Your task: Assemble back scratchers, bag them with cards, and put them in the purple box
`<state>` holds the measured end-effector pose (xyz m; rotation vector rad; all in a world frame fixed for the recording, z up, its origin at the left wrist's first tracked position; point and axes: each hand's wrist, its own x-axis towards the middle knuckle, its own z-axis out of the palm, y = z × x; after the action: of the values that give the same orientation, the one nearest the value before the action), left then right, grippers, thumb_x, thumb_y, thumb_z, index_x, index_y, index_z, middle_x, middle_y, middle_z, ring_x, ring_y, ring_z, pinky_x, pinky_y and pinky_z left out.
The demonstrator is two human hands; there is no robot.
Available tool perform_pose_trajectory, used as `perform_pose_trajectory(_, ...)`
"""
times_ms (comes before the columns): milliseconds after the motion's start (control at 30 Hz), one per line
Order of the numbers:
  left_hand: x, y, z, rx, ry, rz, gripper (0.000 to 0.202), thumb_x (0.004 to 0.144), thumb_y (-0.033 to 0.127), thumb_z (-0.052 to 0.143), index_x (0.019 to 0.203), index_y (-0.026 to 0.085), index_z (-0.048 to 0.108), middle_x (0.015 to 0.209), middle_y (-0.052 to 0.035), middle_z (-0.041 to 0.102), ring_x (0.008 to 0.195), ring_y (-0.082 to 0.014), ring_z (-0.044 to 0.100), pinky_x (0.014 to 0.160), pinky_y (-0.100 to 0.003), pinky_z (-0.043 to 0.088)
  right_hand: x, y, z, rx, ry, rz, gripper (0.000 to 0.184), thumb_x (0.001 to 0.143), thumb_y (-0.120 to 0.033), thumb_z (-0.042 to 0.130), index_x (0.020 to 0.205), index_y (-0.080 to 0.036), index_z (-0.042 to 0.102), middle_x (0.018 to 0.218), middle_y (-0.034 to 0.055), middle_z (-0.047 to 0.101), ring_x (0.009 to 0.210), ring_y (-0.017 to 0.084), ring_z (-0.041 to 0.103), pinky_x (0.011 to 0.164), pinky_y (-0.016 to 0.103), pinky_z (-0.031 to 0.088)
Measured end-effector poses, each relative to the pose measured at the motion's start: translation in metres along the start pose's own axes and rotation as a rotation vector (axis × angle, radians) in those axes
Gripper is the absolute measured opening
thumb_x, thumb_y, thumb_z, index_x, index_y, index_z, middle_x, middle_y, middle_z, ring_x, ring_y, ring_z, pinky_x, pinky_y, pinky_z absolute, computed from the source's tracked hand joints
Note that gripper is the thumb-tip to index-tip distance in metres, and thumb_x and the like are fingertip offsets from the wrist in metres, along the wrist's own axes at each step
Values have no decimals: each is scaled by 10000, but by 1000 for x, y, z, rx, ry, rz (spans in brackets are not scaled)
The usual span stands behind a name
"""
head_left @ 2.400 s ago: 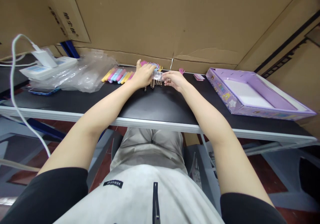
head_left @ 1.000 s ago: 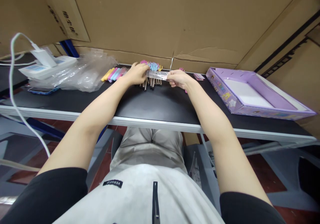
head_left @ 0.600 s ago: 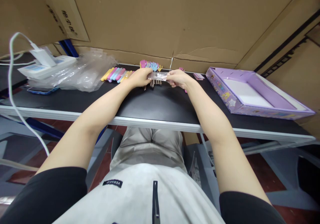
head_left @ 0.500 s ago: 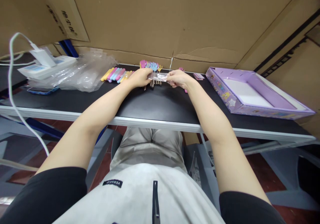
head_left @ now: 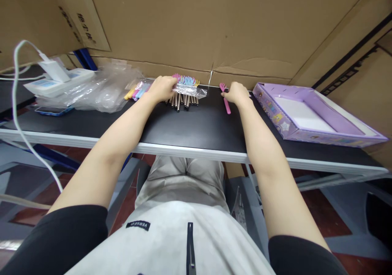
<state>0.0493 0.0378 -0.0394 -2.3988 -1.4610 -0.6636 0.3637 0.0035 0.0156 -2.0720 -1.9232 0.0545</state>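
My left hand (head_left: 163, 89) is closed on one end of a narrow clear plastic bag (head_left: 190, 90). The bag stretches right, over a row of small back scratchers (head_left: 185, 100) with pink, blue and yellow hand-shaped heads and metal rods. Right of them lies a pink back scratcher (head_left: 227, 105), its head toward the wall. My right hand (head_left: 239, 92) is at its upper part, thumb and fingers closed across the handle. Coloured handles (head_left: 139, 92) in yellow, pink and blue lie left of my left hand, partly hidden by it.
A purple printed box tray (head_left: 290, 132) stands at the right. Clear plastic bags (head_left: 104, 89) lie at the left beside a white power strip (head_left: 59, 81) with a charger (head_left: 54, 70) and a phone (head_left: 53, 110). Cardboard walls (head_left: 183, 25) close off the back.
My right hand has let go of the plastic bag and moved right to the pink back scratcher. My left hand has shifted slightly left with the bag, uncovering more metal rods.
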Motion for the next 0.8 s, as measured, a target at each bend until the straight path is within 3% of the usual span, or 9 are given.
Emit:
perform_pose_trajectory(100,0,-9,1,-4,12,-20,231,791,173,596,985,215,714,943,-128,725,1056,-352,702,980,-472,537,5,9,3,-144,-104,27,402,926,-359,859,1189,-70,765,1229,279,756,1288,394,717,1091,469,564)
perform_pose_trajectory(267,-1,-17,1,-10,7,-60,216,792,188,591,976,213,701,944,-129,710,1056,-355,695,966,-463,526,14,18,10,-235,-184,18,288,885,-303,879,1042,-70,816,1070,251,801,1139,355,783,991,381,604)
perform_pose_trajectory(467,-1,-17,-1,4,-10,-65,209,800,178,578,972,208,693,965,-138,717,1070,-358,691,989,-481,527,23,29,18,-252,-168,5,394,935,-242,801,1243,2,779,1208,317,774,1198,373,775,1014,415,604)
perform_pose_trajectory(667,0,-16,-4,7,-3,-30,208,780,168,597,958,208,697,915,-125,697,1081,-355,681,1042,-500,523,26,41,19,-138,-14,35,589,975,-438,794,1387,-28,703,1332,323,710,1367,411,660,1107,514,536)
perform_pose_trajectory(800,-1,-16,-4,15,-21,-54,174,789,160,590,928,206,683,925,-134,690,1086,-364,678,1058,-531,518,27,47,5,-77,54,-37,564,1036,-558,696,1372,-105,702,1334,263,712,1364,401,640,1140,607,486)
